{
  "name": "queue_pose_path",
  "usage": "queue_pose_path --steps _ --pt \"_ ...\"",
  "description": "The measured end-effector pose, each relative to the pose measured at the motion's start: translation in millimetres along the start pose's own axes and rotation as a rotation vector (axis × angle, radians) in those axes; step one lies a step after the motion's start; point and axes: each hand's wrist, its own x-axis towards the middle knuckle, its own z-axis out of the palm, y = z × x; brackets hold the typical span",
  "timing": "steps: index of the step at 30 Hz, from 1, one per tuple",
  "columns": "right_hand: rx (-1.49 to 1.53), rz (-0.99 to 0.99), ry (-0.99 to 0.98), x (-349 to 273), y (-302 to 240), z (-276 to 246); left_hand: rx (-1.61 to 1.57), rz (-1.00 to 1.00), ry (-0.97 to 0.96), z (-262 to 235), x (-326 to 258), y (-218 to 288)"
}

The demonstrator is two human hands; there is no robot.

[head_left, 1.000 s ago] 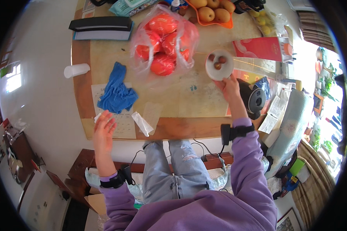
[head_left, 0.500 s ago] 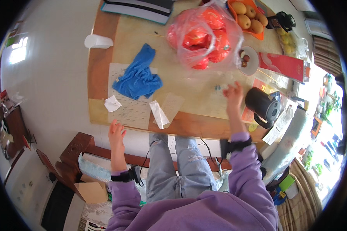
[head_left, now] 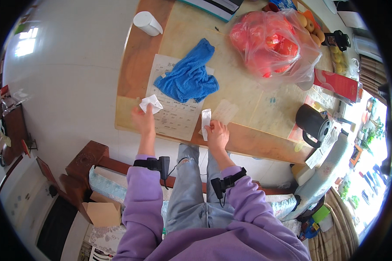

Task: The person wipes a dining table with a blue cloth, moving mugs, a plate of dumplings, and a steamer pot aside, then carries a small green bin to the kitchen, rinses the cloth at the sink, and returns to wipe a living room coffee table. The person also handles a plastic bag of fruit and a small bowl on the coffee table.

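Observation:
At the near left corner of the table, my left hand (head_left: 144, 122) has its fingers closed on a crumpled white tissue (head_left: 152, 102). My right hand (head_left: 218, 135) is further right by the front edge, its fingertips pinching the side of a folded white tissue strip (head_left: 206, 116). Between and beyond the hands, a printed paper sheet (head_left: 178, 119) lies flat. A bunched blue cloth (head_left: 189, 78) covers part of that sheet.
A white cup (head_left: 147, 23) lies on the far left. Beyond the right hand are a clear plastic bag (head_left: 270, 43) of red packages, a red box (head_left: 337, 85) and a black kettle (head_left: 311, 119). A wooden bench (head_left: 89, 158) runs below the table's front edge.
Both hands have come onto the tissues: the left reached up to the crumpled one, the right swept left from near the kettle to the folded strip. The view has shifted.

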Motion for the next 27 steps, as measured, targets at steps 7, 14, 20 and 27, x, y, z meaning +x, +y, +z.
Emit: queue_pose_path --steps 7,14,20,27 --pt "0.259 0.002 0.056 -0.7 -5.5 -4.2 0.193 0.114 -0.099 13.1 13.5 -2.9" --pt "0.727 0.233 -0.031 -14.0 -28.0 -11.9 0.019 0.260 -0.676 14.6 -65.4 6.5" --pt "0.465 -0.255 0.112 -52.0 -22.7 -47.3 -0.312 -0.285 -0.733 29.7 -152.8 -6.0" --pt "0.447 -0.292 0.046 -97.2 102.5 -91.2 -0.502 -0.835 -1.080 35.6 -239.1 -7.4"
